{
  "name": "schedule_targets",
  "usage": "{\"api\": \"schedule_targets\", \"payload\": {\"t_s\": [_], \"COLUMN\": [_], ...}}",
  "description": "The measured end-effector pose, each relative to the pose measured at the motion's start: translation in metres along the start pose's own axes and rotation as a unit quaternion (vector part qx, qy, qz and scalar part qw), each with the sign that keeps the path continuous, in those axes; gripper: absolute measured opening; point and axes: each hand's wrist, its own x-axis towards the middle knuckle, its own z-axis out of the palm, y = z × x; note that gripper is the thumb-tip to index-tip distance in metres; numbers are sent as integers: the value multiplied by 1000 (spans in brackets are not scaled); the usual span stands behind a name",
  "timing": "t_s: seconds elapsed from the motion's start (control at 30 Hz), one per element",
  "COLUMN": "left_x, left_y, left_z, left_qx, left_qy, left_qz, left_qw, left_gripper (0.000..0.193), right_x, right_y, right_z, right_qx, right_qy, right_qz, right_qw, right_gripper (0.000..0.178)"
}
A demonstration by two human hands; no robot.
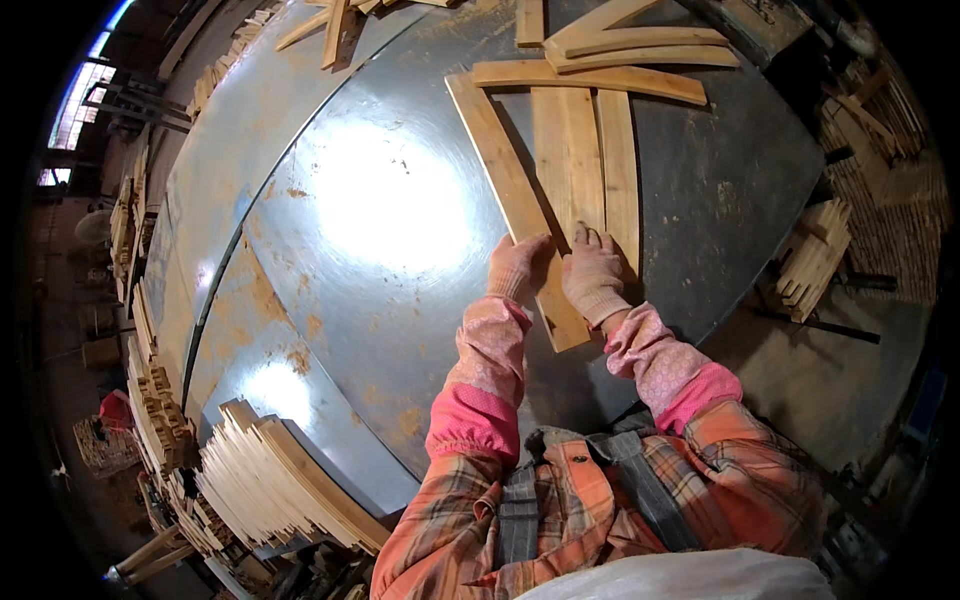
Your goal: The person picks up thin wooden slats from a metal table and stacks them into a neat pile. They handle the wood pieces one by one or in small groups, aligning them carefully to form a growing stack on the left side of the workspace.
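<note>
My left hand (515, 268), in a pale knitted glove, is closed on the left edge of a long wooden slat (508, 172), which slants across the metal table. To its right, my right hand (594, 276), gloved alike, has its fingers bent over the near part of a pair of pale wooden slats (568, 150). Its thumb side is close to the slanting slat's right edge; the undersides of the fingers are hidden. Another narrow slat (620, 170) lies just right of that pair. A curved slat (590, 78) crosses their far ends.
More slats (640, 45) lie loosely at the table's far side. The metal table (380, 330) has a bright glare and brown stains. A thick stack of curved slats (280, 475) is at the near left; another bundle (815, 258) stands past the right edge.
</note>
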Motion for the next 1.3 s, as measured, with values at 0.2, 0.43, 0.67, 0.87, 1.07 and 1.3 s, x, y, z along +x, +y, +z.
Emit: {"api": "schedule_targets", "payload": {"t_s": [0.2, 0.43, 0.67, 0.87, 1.07, 1.3], "left_x": [-10, -86, -141, -131, -138, -188], "left_y": [-29, -56, -101, -116, -138, -183], "left_z": [-19, -65, -141, -157, -178, -211], "left_qx": [-128, -61, 238, 354, 248, 145], "left_qy": [-75, 84, 353, 348, 332, 314], "left_qz": [19, -32, -38, -86, -49, -78], "left_qw": [989, 994, 904, 864, 909, 935], "left_gripper": [33, 43, 47, 66, 53, 63], "right_x": [-14, 19, -18, -12, -8, -154], "right_y": [16, 83, 31, -68, -66, -93], "right_z": [-25, -24, -15, 1, 7, 102], "right_qx": [55, 40, -40, -52, 20, 231], "right_qy": [-44, 20, -41, -38, -11, -230], "right_qz": [-71, 92, 14, -48, 28, -206], "right_qw": [995, 995, 998, 997, 999, 923], "right_gripper": [59, 94, 106, 103, 80, 75]}}
